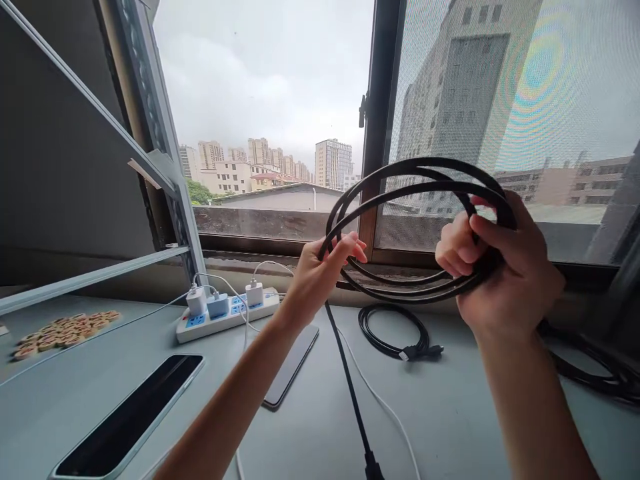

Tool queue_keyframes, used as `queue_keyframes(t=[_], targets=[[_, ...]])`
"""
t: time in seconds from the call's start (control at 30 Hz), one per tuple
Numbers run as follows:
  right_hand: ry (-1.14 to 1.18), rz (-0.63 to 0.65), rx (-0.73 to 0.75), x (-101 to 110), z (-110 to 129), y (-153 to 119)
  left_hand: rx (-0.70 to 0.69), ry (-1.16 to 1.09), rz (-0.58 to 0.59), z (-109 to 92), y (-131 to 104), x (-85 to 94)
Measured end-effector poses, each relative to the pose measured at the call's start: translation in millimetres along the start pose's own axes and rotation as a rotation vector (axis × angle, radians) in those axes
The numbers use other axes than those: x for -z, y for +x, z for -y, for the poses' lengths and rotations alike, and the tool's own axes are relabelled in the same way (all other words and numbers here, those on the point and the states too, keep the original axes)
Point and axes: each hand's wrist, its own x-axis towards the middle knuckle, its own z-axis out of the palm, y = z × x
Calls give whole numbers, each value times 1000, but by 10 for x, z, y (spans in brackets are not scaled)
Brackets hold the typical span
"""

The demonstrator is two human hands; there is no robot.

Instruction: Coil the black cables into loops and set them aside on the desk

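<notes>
A thick black cable (410, 189), wound in several loops, hangs in the air between my two hands above the table. My right hand (510, 267) is closed around the gathered loops at their right side. At the left side of the loops, my left hand (325, 273) pinches the cable between thumb and fingers. From beneath my left hand one length of the cable runs down to a black plug (373, 467) at the bottom edge of the view.
On the grey table (450, 413) lie a coiled black cable (395, 333), more black cable (595, 373) at right, two phones (133, 413), a power strip (227, 320) with chargers, thin white cords and wooden pieces (65, 333). A metal shelf frame (173, 160) stands left, before the window.
</notes>
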Motion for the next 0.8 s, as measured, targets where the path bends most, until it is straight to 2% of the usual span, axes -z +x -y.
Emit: queue_keyframes(t=[0.1,0.17,0.23,0.3,0.43,0.53,0.63,0.73,0.8], targets=[[-167,93,-37,33,-116,18,75,-139,60,-22,0,25],[-344,172,-98,75,-170,26,110,-191,-13,-8,7,61],[-489,248,-143,116,-197,24,108,-171,-138,14,18,102],[-591,299,-113,140,-205,15,83,-90,-233,22,25,136],[-647,390,5,142,-172,-6,16,117,-307,-37,6,162],[-606,472,13,139,-104,-24,-106,242,-306,-117,-45,139],[-645,556,35,139,-35,-51,-217,271,-237,-190,-108,97],[-674,565,59,117,-4,-70,-264,240,-170,-238,-159,58],[-604,556,-3,83,-4,-75,-261,221,-171,-248,-174,33]])
